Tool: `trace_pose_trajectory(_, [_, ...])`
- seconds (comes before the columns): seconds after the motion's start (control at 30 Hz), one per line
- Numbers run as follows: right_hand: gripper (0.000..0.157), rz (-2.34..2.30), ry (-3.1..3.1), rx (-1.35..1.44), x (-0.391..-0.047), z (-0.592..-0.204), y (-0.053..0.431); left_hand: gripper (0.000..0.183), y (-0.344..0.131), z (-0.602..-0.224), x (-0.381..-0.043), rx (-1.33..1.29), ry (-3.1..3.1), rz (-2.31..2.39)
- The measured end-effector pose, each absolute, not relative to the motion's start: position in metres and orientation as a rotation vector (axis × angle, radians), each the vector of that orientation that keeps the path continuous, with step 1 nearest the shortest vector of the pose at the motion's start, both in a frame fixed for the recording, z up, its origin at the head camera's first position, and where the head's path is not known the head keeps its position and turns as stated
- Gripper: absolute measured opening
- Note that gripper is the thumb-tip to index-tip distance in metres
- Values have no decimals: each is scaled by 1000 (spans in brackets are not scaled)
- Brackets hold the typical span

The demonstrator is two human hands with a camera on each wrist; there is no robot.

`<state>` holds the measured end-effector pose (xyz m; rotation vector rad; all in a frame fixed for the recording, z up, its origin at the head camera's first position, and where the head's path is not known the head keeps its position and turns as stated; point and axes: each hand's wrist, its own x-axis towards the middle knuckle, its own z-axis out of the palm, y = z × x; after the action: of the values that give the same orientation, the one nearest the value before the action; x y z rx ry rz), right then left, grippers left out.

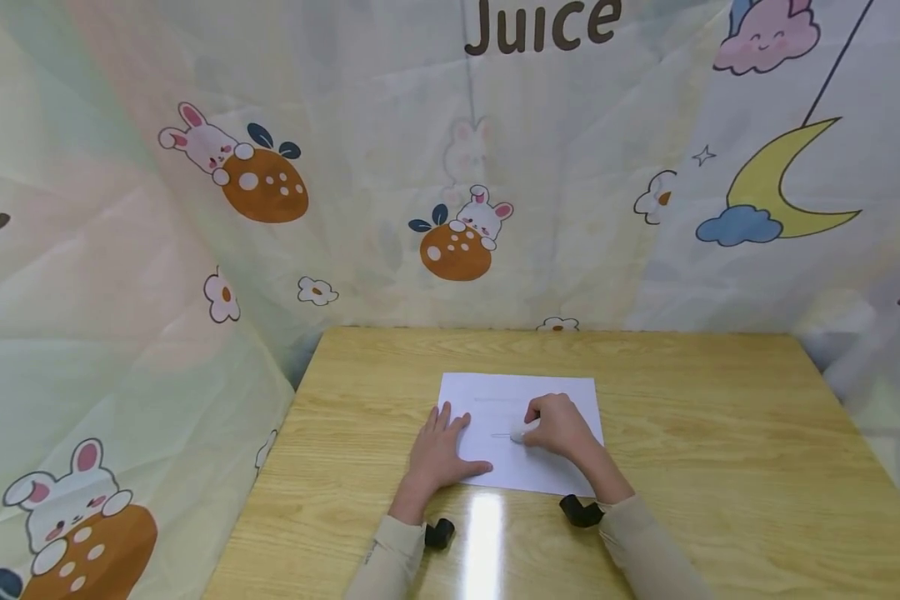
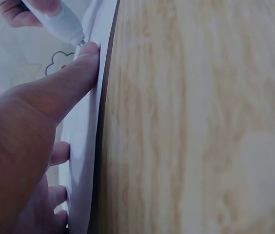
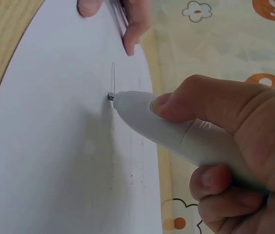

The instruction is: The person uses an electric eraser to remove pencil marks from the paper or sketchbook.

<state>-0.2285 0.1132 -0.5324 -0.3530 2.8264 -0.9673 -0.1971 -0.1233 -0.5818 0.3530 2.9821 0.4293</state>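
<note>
A sheet of white paper point(image 1: 495, 385) lies on the wooden table. My left hand point(image 1: 437, 450) rests on its left side with fingers and thumb spread. My right hand point(image 1: 562, 427) grips a white, thick-bodied electric eraser point(image 3: 145, 117), thumb along its side and other fingers curled beneath. The small metal-ringed tip point(image 3: 110, 96) is at the paper, at the end of a thin, narrow pencil outline point(image 3: 113, 73). Dark crumbs point(image 3: 131, 176) and faint marks dot the paper beyond the tip. In the left wrist view, the left thumb point(image 2: 74, 73) lies near the paper's edge.
The wooden tabletop point(image 1: 720, 433) extends on both sides of the paper. Black wrist-camera mounts point(image 1: 581, 512) sit at both cuffs. A printed cloth point(image 1: 360, 208) with rabbits and flowers hangs behind the table and on its left.
</note>
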Motion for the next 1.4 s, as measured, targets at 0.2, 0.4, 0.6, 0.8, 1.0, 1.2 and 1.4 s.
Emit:
trace_pose_trajectory(0.2, [17, -966, 2832, -387, -231, -529, 111, 102, -124, -584, -198, 348, 2981, 425])
trace_pose_trajectory(0.4, [18, -950, 2831, -384, -231, -528, 111, 101, -124, -583, -200, 355, 2988, 442])
trace_pose_trajectory(0.6, [17, -957, 2827, -387, -233, -528, 108, 101, -124, -581, -199, 353, 2989, 456])
trace_pose_trajectory(0.8, [16, -972, 2826, -382, -231, -530, 107, 100, -125, -581, -197, 349, 2982, 452])
trace_pose_trajectory(1.0, [18, -950, 2812, -372, -230, -532, 106, 101, -125, -582, -197, 347, 2981, 456])
trace_pose_trajectory(1.2, [17, -960, 2856, -426, -234, -533, 103, 100, -126, -583, -198, 347, 2995, 453])
trace_pose_trajectory(1.4, [17, -936, 2827, -374, -233, -532, 103, 101, -127, -584, -200, 357, 2999, 458])
